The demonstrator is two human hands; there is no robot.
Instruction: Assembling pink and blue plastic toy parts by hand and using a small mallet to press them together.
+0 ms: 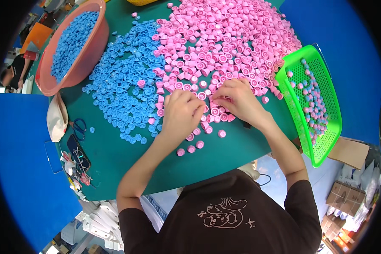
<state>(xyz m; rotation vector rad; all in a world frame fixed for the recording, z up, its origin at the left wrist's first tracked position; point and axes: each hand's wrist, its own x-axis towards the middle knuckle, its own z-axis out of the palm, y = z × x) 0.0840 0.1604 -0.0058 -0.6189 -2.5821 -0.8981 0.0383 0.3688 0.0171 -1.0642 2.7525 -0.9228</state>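
Observation:
My left hand (181, 113) is over the near edge of a wide heap of small pink plastic cup-shaped pieces (224, 46). Its fingers are curled together, and what they pinch, if anything, is hidden. My right hand (240, 101) is a little to the right, its fingers bent down among the pink pieces, with the thumb tucked below; I cannot make out anything in its grip. Flat round blue plastic pieces (125, 86) spread to the left of the pink heap. Several loose pink pieces (191, 149) lie just nearer than my hands.
A salmon-coloured basin (100, 40) of blue pieces stands at the far left. At the right, a green basket (331, 127) holds joined pink-and-blue pieces. Blue-handled scissors (78, 126), a phone (78, 152) and a cloth bag (56, 118) lie along the green table's left edge.

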